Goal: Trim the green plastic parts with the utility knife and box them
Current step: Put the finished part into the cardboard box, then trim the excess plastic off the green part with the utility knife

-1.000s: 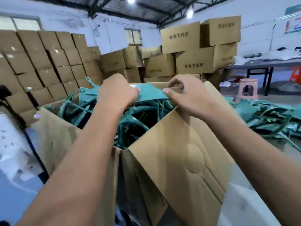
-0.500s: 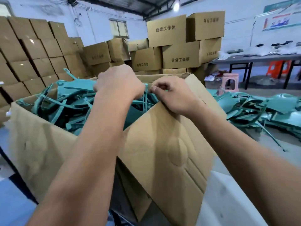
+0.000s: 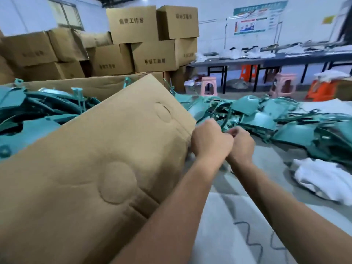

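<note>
A big open cardboard box (image 3: 114, 159) fills the left, its near flap tilted up toward me. Inside it lie several green plastic parts (image 3: 38, 119). To the right of the box, a loose pile of more green parts (image 3: 266, 119) spreads over the work surface. My left hand (image 3: 211, 141) and my right hand (image 3: 241, 145) are close together beside the flap's right edge, at the near edge of the pile. Both show their backs with fingers curled. Whatever is between the fingers is hidden. No utility knife is in sight.
White cloth or gloves (image 3: 320, 178) lie at the right, near the pile. A pale sheet with dark squiggles (image 3: 238, 225) covers the surface under my forearms. Stacked cartons (image 3: 152, 54) stand behind the box. Pink stools (image 3: 209, 85) and a long table (image 3: 266, 58) are further back.
Both hands have left the green part in the box and moved right, past the flap, to the edge of the loose pile. My view has swung right.
</note>
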`<state>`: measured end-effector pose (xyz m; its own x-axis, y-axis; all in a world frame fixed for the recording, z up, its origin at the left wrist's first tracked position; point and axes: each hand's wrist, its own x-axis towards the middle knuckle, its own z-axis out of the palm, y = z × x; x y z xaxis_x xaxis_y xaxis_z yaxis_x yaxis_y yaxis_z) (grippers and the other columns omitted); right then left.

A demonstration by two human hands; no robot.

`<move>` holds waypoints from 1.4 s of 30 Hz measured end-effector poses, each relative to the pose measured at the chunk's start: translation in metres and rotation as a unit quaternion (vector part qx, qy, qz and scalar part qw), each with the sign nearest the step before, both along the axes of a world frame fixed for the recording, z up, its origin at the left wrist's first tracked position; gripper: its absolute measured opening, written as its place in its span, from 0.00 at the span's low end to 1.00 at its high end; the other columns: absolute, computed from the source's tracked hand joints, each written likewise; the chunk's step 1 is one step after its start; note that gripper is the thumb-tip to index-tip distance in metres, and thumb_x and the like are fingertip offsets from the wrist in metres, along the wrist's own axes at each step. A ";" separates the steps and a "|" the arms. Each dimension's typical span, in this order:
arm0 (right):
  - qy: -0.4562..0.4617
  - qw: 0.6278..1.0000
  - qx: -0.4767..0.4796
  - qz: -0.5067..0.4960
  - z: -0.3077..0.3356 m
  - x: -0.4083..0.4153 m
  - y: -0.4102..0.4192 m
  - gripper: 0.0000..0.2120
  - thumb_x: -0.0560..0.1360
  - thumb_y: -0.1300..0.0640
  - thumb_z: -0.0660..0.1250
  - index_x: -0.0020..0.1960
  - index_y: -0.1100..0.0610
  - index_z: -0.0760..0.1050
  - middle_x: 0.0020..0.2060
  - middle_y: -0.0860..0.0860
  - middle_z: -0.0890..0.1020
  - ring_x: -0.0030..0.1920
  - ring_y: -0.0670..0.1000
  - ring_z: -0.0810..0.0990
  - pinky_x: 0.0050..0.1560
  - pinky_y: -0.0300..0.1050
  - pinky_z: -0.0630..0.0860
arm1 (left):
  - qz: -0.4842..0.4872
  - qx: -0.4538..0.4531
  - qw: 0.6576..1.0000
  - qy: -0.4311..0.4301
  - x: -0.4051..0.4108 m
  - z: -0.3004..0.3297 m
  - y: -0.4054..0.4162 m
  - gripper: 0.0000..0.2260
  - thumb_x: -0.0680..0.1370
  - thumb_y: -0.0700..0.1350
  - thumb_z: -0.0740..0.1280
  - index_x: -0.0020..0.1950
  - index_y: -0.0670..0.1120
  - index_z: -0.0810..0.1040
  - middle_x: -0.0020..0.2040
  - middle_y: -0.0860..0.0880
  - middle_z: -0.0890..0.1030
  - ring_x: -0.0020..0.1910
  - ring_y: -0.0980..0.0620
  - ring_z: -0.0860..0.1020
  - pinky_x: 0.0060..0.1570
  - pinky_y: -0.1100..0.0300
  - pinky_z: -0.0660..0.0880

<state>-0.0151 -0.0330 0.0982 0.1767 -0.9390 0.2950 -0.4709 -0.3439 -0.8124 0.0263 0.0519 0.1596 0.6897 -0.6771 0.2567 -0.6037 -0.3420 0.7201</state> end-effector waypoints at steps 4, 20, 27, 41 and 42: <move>0.241 0.966 -0.062 -0.066 -0.026 -0.014 -0.051 0.29 0.76 0.52 0.69 0.72 0.61 0.64 0.65 0.65 0.74 0.68 0.66 0.69 0.66 0.59 0.67 | -0.001 0.090 0.990 0.106 0.017 -0.037 -0.041 0.09 0.71 0.40 0.65 0.49 0.42 0.82 0.53 0.39 0.83 0.51 0.38 0.81 0.36 0.58 0.73; -0.303 0.941 0.020 -0.150 -0.039 -0.089 -0.092 0.16 0.87 0.56 0.53 0.45 0.51 0.75 0.35 0.52 0.74 0.39 0.56 0.72 0.41 0.53 0.68 | -0.063 -0.044 0.903 0.423 0.017 -0.090 -0.101 0.03 0.82 0.40 0.62 0.50 0.44 0.73 0.45 0.41 0.76 0.34 0.47 0.73 0.32 0.59 0.74; -0.066 0.966 -0.250 0.006 -0.065 -0.172 -0.049 0.12 0.83 0.55 0.55 0.54 0.54 0.77 0.36 0.46 0.77 0.35 0.49 0.72 0.38 0.44 0.65 | -0.294 -0.123 0.620 0.717 0.044 -0.079 -0.057 0.47 0.75 0.77 0.50 0.71 0.37 0.72 0.66 0.35 0.79 0.51 0.36 0.84 0.44 0.46 0.84; 0.273 0.947 -0.136 0.098 -0.094 -0.154 -0.020 0.23 0.74 0.29 0.65 0.57 0.47 0.74 0.48 0.44 0.73 0.53 0.49 0.71 0.49 0.47 0.69 | -0.221 -0.291 0.684 0.632 0.040 -0.151 -0.012 0.22 0.70 0.33 0.68 0.63 0.46 0.81 0.58 0.48 0.85 0.53 0.50 0.84 0.49 0.53 0.83; 0.328 0.929 -0.126 0.119 -0.097 -0.153 -0.019 0.24 0.73 0.30 0.67 0.57 0.47 0.74 0.49 0.44 0.74 0.53 0.50 0.72 0.49 0.47 0.69 | -0.219 -0.294 0.683 0.632 0.035 -0.155 -0.012 0.24 0.70 0.32 0.68 0.66 0.46 0.79 0.59 0.48 0.85 0.54 0.49 0.84 0.49 0.52 0.83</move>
